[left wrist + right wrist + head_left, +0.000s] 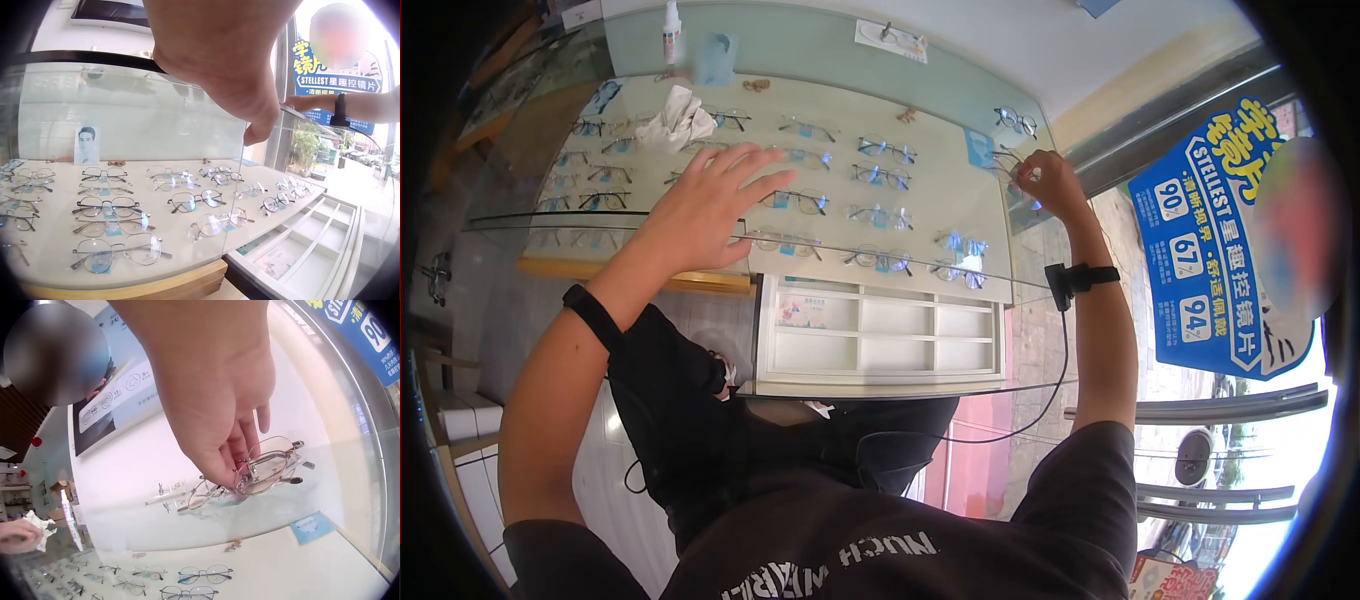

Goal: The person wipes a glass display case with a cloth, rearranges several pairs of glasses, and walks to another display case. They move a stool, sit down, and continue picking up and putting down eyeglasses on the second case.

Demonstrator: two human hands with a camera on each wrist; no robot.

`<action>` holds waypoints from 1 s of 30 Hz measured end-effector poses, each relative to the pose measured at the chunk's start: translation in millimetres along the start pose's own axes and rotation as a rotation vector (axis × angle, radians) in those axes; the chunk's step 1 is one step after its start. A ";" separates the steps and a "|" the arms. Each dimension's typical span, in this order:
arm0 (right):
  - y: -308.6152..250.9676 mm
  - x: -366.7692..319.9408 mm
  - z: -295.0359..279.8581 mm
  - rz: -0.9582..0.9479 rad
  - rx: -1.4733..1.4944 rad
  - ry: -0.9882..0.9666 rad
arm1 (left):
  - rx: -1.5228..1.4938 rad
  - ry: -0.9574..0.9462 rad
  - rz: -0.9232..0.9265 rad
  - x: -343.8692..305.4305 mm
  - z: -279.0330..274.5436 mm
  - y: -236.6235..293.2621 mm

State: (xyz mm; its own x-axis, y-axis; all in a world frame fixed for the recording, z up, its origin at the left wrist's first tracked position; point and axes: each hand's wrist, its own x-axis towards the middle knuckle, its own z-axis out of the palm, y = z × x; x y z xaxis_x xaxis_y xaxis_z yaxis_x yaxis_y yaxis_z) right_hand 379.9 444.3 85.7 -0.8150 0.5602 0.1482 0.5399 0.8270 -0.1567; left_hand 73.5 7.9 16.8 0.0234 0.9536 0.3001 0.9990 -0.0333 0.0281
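My right hand (1052, 186) is raised at the far right end of the display case. In the right wrist view its thumb and fingers pinch a pair of thin metal-framed eyeglasses (275, 467) by the frame. Close beside these sits another pair of glasses (199, 499), partly behind the fingers. My left hand (712, 205) hovers over the case's front glass edge with fingers spread, holding nothing. A crumpled white tissue (676, 120) lies just beyond it and overlaps that hand in the right wrist view.
Rows of eyeglasses (882, 177) stand on the pale shelf inside the glass case. Below it, a white compartment drawer (897, 318) is pulled out. A spray bottle (671, 35) stands at the back left. To the right hangs a blue sign (1215, 235). A black cable (1040, 425) trails from my right wrist.
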 end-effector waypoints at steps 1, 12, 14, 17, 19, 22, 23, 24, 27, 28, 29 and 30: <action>-9.9 -5.2 -2.4 -0.072 -0.018 0.018 | 0.009 0.001 -0.002 -0.1 0.7 -0.1; -206.1 -83.5 -29.5 -0.645 0.293 -0.333 | 0.017 0.033 0.004 -1.0 6.4 -0.3; -220.2 -97.6 -13.7 -0.694 0.326 -0.447 | 0.022 0.046 0.004 -0.9 5.7 -0.9; -225.2 -114.5 20.3 -0.767 0.310 -0.562 | 0.012 0.040 0.001 -1.3 4.9 -0.6; -219.9 -120.3 43.2 -0.798 0.141 -0.557 | 0.024 0.044 0.006 -1.7 5.6 0.1; -199.2 -119.0 74.3 -0.787 0.101 -0.608 | 0.027 0.040 0.001 -1.3 6.3 0.2; -194.0 -116.9 80.3 -0.786 0.101 -0.609 | 0.025 0.040 0.001 -1.0 6.4 -0.2; -191.1 -113.8 83.6 -0.738 0.108 -0.609 | 0.024 0.039 0.002 -0.8 6.5 -0.8; -182.9 -110.2 93.5 -0.644 0.131 -0.598 | 0.016 0.036 -0.001 -0.6 7.4 -1.2; -179.8 -110.2 99.1 -0.649 0.114 -0.579 | 0.015 0.034 -0.001 -0.4 7.0 -1.3; -176.5 -110.1 105.3 -0.655 0.097 -0.560 | 0.014 0.034 -0.003 -0.3 6.6 -1.2; -172.8 -110.8 113.1 -0.656 0.097 -0.561 | 0.013 0.033 -0.002 -0.1 5.9 -0.7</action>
State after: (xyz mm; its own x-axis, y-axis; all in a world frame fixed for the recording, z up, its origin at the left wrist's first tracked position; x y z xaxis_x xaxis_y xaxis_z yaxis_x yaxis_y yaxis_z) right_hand 353.1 233.9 -14.1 -0.9526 -0.1553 -0.2615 -0.0744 0.9527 -0.2946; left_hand 73.1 9.5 11.1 0.0203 0.9433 0.3312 0.9995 -0.0272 0.0161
